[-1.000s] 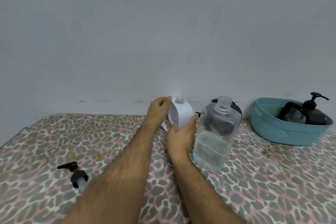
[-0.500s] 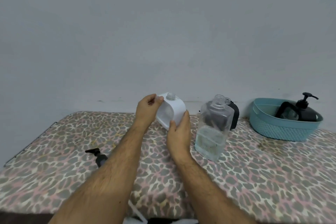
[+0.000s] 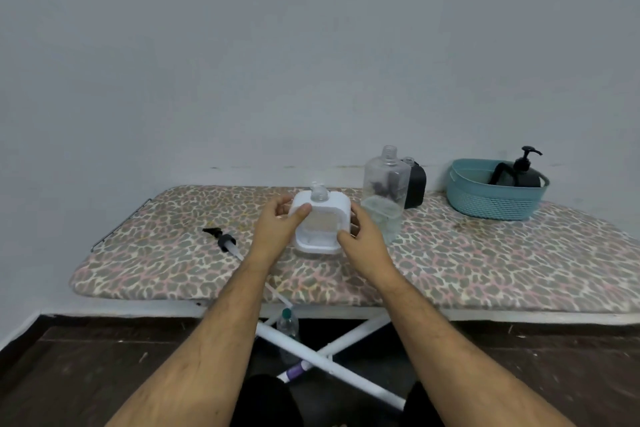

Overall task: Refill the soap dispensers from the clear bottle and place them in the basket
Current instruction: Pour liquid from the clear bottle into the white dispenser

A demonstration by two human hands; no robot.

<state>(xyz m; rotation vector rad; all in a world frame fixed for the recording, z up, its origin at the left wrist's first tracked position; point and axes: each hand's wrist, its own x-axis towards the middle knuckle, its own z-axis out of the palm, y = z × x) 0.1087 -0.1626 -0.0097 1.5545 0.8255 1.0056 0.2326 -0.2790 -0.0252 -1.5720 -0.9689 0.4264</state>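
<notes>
A white soap dispenser with an open clear neck stands upright on the ironing board. My left hand grips its left side, thumb over the top front. My right hand holds its lower right corner. Just to the right stands the clear bottle, uncapped and partly filled with liquid. Behind it sits a black dispenser with no pump. A black pump head lies on the board to the left. The teal basket at the back right holds a black pump dispenser.
The board butts against a grey wall. Its white crossed legs show below the front edge. A small plastic bottle and a purple-capped item lie on the dark floor under it.
The white dispenser has been turned upright and brought down toward me onto the board. The camera has pulled back, showing the board's front edge and the floor.
</notes>
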